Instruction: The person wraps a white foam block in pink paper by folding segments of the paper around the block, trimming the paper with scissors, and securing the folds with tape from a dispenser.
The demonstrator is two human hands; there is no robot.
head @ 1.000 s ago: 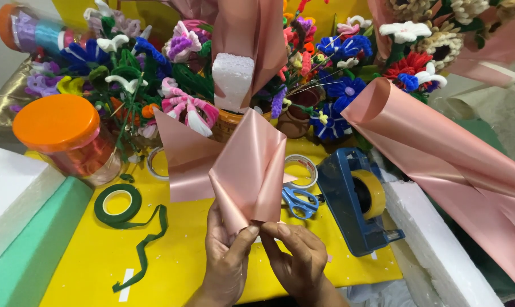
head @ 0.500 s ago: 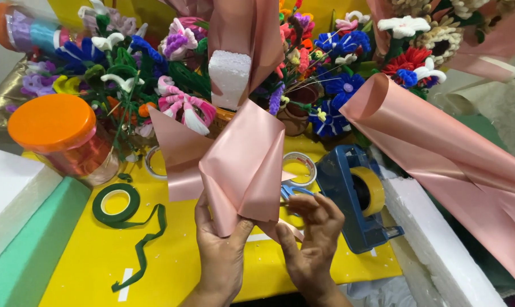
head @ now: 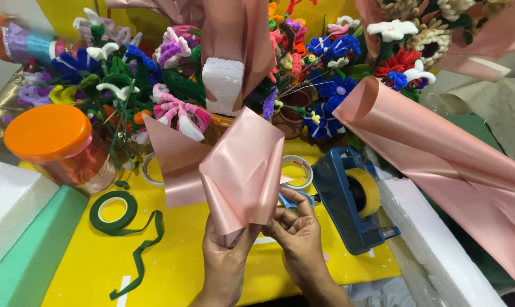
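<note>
Glossy pink wrapping sheet (head: 240, 170), folded, upright above yellow table (head: 178, 267)

I have one view only, from the head camera, so no second view shares anything with it; it looks steeply down and forward over the yellow table (head: 172, 267), close in; my left hand (head: 226, 258) and right hand (head: 300, 241) sit at the bottom centre, nearest the lens; the far edge of the frame reaches the pipe-cleaner flowers (head: 325, 85); white foam blocks (head: 433, 250) border the right side, cut by the frame.
</note>
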